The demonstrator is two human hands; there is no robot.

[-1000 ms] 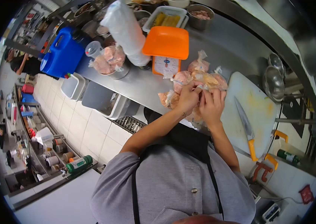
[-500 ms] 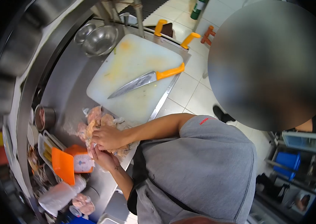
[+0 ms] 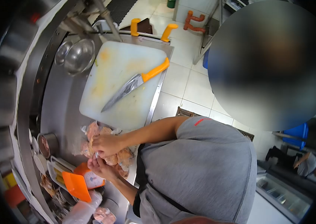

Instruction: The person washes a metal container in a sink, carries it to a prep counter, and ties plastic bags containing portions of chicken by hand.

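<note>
Clear plastic bags of pinkish-orange raw meat pieces [image 3: 122,156] lie in a pile on the steel counter by my body. My right hand [image 3: 107,145] is closed over a bag at the upper side of the pile. Just below it, my left hand [image 3: 100,167] pinches with bent fingertips at a whitish bit of plastic bag [image 3: 97,154] between the two hands. My fingers partly hide this plastic. Beside the pile is a white cutting board [image 3: 124,78], with a yellow-handled chef's knife [image 3: 135,84] lying across it.
An orange kitchen scale [image 3: 90,177] stands beside my left hand. Metal bowls [image 3: 79,56] sit past the board, and a metal pot [image 3: 47,145] at the counter's back. Two yellow handles [image 3: 169,32] rise at the board's far edge. Another person [image 3: 309,164] is at far right.
The view has shifted, so the board and knife appear lower and further left. My left hand's fingers have spread apart slightly around the whitish plastic, still close to my right hand.
</note>
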